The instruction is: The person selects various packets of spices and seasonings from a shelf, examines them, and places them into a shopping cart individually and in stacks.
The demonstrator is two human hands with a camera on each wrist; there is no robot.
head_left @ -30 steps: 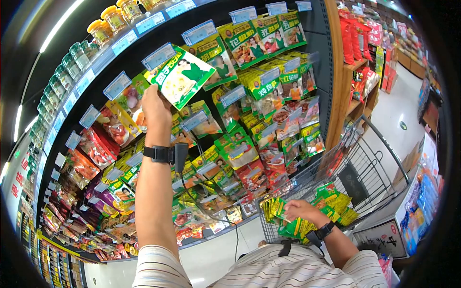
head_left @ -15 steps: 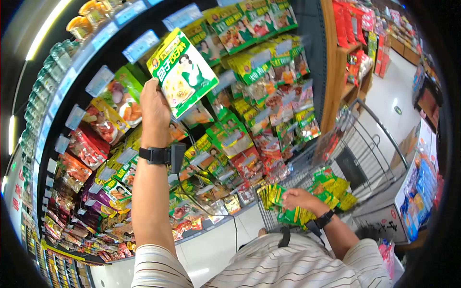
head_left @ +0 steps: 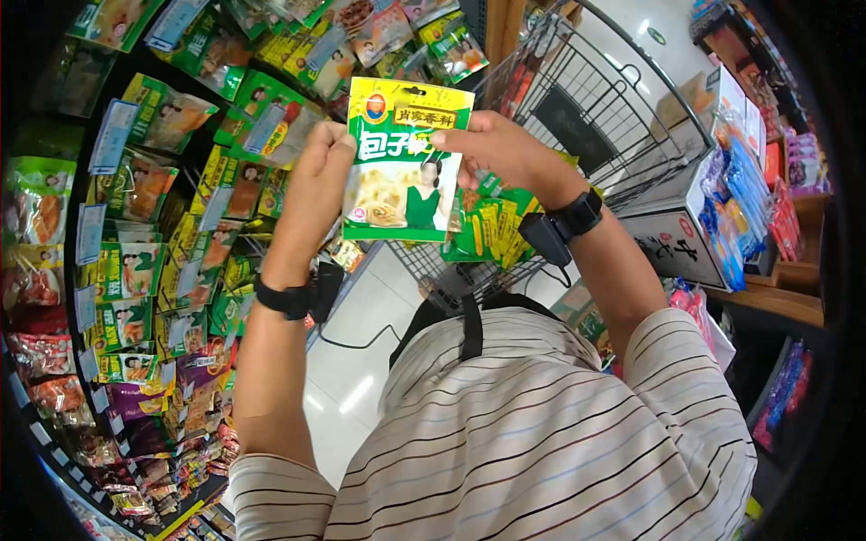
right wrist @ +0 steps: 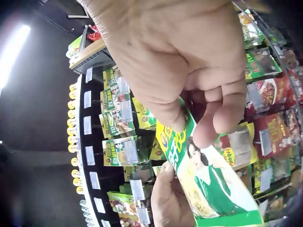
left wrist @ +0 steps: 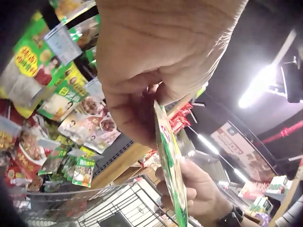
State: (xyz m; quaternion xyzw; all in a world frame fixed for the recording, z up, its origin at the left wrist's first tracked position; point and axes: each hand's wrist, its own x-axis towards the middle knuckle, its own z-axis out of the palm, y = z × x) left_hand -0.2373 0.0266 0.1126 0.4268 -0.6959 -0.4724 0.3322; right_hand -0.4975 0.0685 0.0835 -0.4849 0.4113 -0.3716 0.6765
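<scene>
A flat green-and-yellow seasoning packet [head_left: 397, 194] is held upright before the chest, its printed front facing the head camera. My left hand [head_left: 317, 176] pinches its left edge between thumb and curled fingers. On the opposite edge, my right hand [head_left: 519, 155] grips the packet with the thumb across the front. In the left wrist view the packet [left wrist: 170, 165] appears nearly edge-on between both hands. The right wrist view shows the picture of a figure in green on the packet [right wrist: 213, 184].
A wire shopping cart [head_left: 613, 117] stands ahead to the right, with several green-and-yellow packets [head_left: 487, 230] in it below the right hand. Racks of hanging food packets [head_left: 135, 270] with price tags fill the left side. A white box display [head_left: 663, 239] stands at the right.
The packet has come away from the rack with my left hand, down and toward the body. My right hand has risen from the cart and taken its right edge. The head view has turned right and down.
</scene>
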